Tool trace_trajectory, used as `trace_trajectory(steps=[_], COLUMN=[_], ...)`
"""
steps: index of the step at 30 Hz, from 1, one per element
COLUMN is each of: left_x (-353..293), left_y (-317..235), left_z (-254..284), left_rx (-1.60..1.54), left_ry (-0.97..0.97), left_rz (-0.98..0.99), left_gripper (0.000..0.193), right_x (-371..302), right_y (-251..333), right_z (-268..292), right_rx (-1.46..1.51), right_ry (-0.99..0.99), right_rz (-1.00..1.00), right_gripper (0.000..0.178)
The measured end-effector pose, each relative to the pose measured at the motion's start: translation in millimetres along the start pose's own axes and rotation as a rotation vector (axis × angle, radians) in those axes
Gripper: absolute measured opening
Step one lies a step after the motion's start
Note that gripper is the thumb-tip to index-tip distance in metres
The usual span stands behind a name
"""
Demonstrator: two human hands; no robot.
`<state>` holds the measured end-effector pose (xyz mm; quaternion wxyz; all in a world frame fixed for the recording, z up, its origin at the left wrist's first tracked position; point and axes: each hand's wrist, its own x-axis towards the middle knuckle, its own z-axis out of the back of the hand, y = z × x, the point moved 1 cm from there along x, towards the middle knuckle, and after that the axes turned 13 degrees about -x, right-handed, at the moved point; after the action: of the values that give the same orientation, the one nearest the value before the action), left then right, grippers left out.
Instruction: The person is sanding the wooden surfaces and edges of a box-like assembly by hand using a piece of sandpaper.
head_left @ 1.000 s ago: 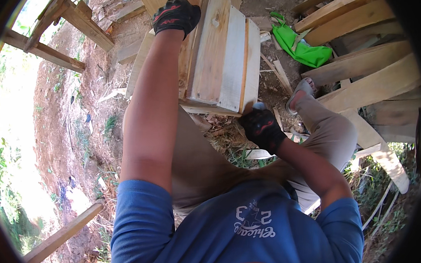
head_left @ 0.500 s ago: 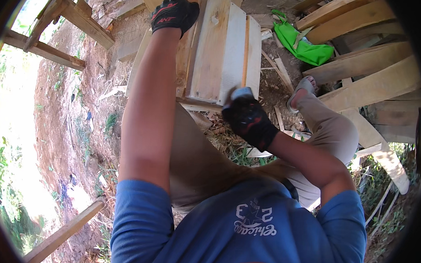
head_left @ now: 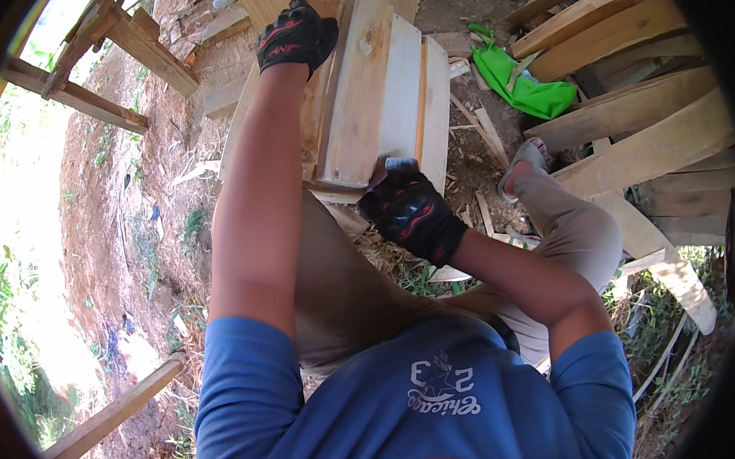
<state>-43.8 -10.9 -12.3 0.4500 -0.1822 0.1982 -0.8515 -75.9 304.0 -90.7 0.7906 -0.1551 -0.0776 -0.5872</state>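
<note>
A wooden piece built of pale boards (head_left: 354, 89) stands in front of me between my legs, with a whitish board (head_left: 399, 91) along its right part. My left hand (head_left: 298, 36), in a black glove with red marks, is closed at its far left side; the curled fingers hide what they grip. Near the right near corner is my right hand (head_left: 413, 215), gloved alike and wrapped round a tool with a grey blocky end (head_left: 401, 164). That end lies over the near edge of the whitish board; the glove covers the rest of it.
A bright green bag (head_left: 522, 80) lies on the dirt beyond my sandalled foot (head_left: 524, 164). Long planks (head_left: 650, 139) are stacked on the right. A timber frame (head_left: 78, 94) stands at the far left, and a wooden post (head_left: 118, 407) slants in at the lower left.
My right hand has shifted slightly left and nearer to me with the grey-ended tool. My left hand has moved a little nearer along the wood and still looks closed.
</note>
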Motion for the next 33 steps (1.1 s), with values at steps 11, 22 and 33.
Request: trace_trajectory(steps=[11,22,33], left_x=[-11,-5,-6], left_y=[-6,-6,2], left_z=[3,3,4], left_rx=[-0.004,-0.054,-0.011], left_ry=[-0.005,0.014,-0.044], left_rz=[0.034,0.041,0.069], left_gripper=[0.063,0.062,0.061], right_x=[-53,-24,-1], right_y=[1,-7,14], right_z=[16,-5,50], right_rx=[-0.167,0.022,0.212], right_ry=[0.226,0.201,-0.099], right_rz=[-0.032,-0.068,-0.093], right_gripper=[0.027,0.014,0.015])
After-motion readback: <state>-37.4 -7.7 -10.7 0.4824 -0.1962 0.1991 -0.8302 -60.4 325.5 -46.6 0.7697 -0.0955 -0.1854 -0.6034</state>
